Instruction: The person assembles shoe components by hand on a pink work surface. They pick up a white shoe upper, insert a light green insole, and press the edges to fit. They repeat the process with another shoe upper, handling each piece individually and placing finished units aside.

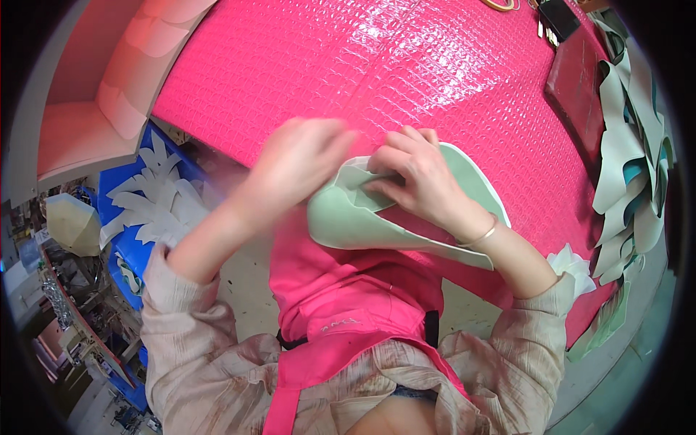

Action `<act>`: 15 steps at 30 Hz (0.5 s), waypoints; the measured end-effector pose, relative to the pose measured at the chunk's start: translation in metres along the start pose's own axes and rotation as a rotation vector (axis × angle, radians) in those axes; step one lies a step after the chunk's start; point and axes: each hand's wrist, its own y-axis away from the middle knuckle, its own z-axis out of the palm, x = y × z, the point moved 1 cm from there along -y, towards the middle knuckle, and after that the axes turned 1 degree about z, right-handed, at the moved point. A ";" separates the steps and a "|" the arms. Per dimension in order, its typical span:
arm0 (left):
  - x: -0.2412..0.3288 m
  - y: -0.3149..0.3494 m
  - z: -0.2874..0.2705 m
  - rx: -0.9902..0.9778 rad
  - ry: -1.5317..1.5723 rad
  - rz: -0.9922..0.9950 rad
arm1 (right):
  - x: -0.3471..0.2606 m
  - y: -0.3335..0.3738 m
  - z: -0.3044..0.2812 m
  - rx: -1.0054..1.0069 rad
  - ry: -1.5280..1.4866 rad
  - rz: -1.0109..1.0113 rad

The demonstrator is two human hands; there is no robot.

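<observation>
A pale green, leather-like sheet [348, 221] is bent into a curved, open fold over the near edge of the pink table, above my lap. My right hand [413, 170] is closed on its upper part, with the thumb inside the fold and the knuckles up. My left hand [301, 156] is just above the fold's left end. Motion smears its fingers, so whether it touches the sheet or holds anything does not show.
Glossy pink textured covering [348, 80] spreads across the table. A dark red slab [576, 94] and a wavy pile of pale green pieces [627, 174] line the right side. White petal-like pieces [573, 270] lie at the near right corner; more white strips [163, 199] rest on blue at left.
</observation>
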 end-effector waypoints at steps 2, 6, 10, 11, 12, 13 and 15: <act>-0.014 0.040 -0.014 -0.095 0.130 -0.291 | 0.005 0.000 0.005 0.007 -0.060 0.027; -0.008 0.132 0.038 -0.531 0.426 -0.246 | 0.003 -0.006 0.007 0.031 -0.125 0.112; 0.040 0.128 0.075 0.106 -0.024 0.464 | 0.002 -0.002 0.008 0.053 -0.012 0.034; 0.043 0.125 0.077 0.218 -0.107 0.544 | -0.001 -0.001 0.009 0.070 0.015 0.021; 0.045 0.122 0.079 0.219 -0.132 0.503 | -0.002 -0.001 0.009 0.087 0.043 0.009; 0.049 0.121 0.080 0.219 -0.156 0.461 | -0.001 -0.002 0.008 0.072 0.032 0.024; 0.054 0.126 0.078 0.235 -0.189 0.489 | 0.001 -0.004 0.007 0.049 0.007 0.057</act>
